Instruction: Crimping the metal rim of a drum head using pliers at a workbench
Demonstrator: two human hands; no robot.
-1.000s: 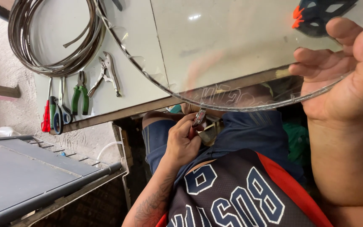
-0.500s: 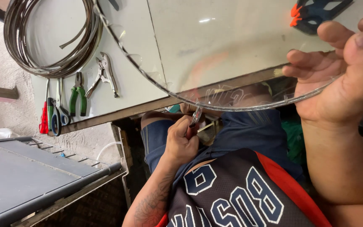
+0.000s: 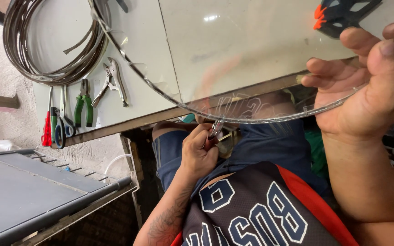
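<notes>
A large round clear pane (image 3: 251,59) with a thin metal strip (image 3: 128,59) along its rim is held over my lap and the table edge. My right hand (image 3: 370,86) grips the pane's right edge, thumb on top and fingers spread behind it. My left hand (image 3: 197,152) is below the pane's lower rim, shut on small red-handled pliers (image 3: 214,132). The plier jaws pinch the metal strip at the bottom of the rim.
On the pale tabletop (image 3: 137,95) lie a coil of metal strip (image 3: 51,45), locking pliers (image 3: 110,82), green-handled pliers (image 3: 84,102), scissors (image 3: 62,123) and a red-handled tool (image 3: 46,130). An orange-and-black clamp (image 3: 338,16) sits top right. A grey metal rack (image 3: 33,191) stands at lower left.
My right hand has shifted slightly along the pane's edge, and the pane has turned a little. My left hand stays at the lower rim with the pliers.
</notes>
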